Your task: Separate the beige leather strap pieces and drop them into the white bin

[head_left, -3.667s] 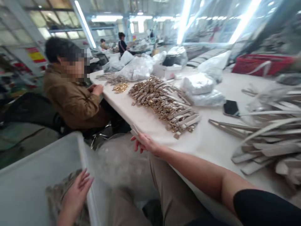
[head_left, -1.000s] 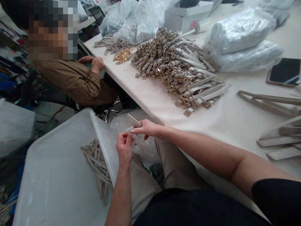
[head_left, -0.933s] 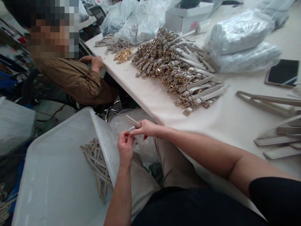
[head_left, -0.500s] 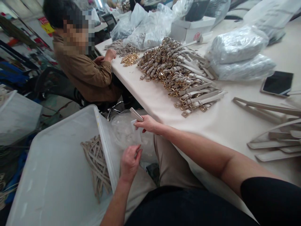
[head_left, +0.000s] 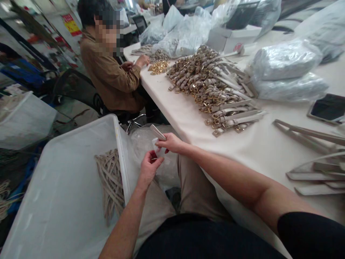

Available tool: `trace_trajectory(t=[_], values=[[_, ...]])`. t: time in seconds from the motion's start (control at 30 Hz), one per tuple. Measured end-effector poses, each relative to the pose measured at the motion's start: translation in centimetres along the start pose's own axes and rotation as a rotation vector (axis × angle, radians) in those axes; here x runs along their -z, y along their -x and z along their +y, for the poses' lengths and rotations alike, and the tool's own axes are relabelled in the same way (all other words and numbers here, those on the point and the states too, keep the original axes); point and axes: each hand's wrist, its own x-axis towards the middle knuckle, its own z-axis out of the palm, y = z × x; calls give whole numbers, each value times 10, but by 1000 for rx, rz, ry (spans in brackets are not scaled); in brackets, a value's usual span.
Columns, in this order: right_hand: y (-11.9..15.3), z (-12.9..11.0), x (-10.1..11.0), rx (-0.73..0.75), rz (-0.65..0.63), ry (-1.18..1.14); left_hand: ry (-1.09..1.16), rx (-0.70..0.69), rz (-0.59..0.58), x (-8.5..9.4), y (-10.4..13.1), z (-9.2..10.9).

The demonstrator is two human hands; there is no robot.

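Note:
My right hand [head_left: 172, 142] is closed around a thin pale strap [head_left: 157, 132], whose end sticks out toward the upper left. A small white piece [head_left: 159, 148] hangs between my two hands, just under the right fingers. My left hand [head_left: 151, 165] touches the lower part of that white piece, its thumb and fingers pinched together. Both hands are over my lap, beside the table edge. Below them lies a clear plastic bag [head_left: 142, 142]. To the left, grey-beige straps [head_left: 111, 183] lie in a large white bin [head_left: 67, 190].
A heap of buckled straps [head_left: 212, 86] covers part of the table [head_left: 185, 122], with gold pieces [head_left: 158, 67] behind. Wrapped packages [head_left: 288, 64], a phone [head_left: 327, 108] and loose straps [head_left: 318, 174] lie right. A seated person [head_left: 110, 72] works at the far left edge.
My left hand has moved up to the white piece under my right hand. The view has shifted, so the table and the bin appear slightly displaced.

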Motion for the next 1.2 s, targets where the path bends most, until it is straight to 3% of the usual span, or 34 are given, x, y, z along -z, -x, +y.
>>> trace_trajectory(t=[0.13,0.23,0.43,0.77,1.07,1.2], values=[[-2,17,0,-5,25,14,39,147,-76,-26,9,-9],[-10,27,1,28,28,13,45,127,-75,-30,15,-19],[-12,13,7,13,68,62,93,190,-88,-20,24,-5],[-13,8,10,59,120,96,184,209,-174,-4,48,-15],[-12,11,3,53,50,143,26,370,-402,-1,34,-8],[-10,10,4,27,25,144,-14,363,-359,2,25,-11]])
